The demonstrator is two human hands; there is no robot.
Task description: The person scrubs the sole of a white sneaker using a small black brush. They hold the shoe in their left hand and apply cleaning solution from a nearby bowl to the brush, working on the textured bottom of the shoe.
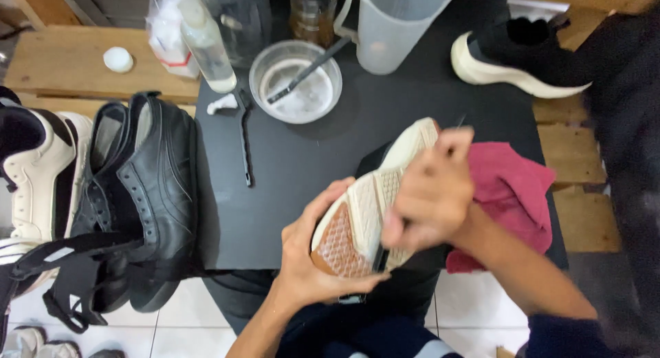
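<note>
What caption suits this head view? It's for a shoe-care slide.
Left hand cradles an upturned shoe while the blurred right hand works its sole.

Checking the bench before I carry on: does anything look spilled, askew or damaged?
Nothing looks spilled or broken. The only loose bit is a small white lump on the black table beside a thin brush. The left hand holds the shoe sole-up; the right hand is blurred over it.

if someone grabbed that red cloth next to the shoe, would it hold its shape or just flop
The red cloth would likely flop: it lies crumpled in soft folds on the black table. It probably weighs little for its size. Draped over the table's edge, it might slide off if pushed.
</note>
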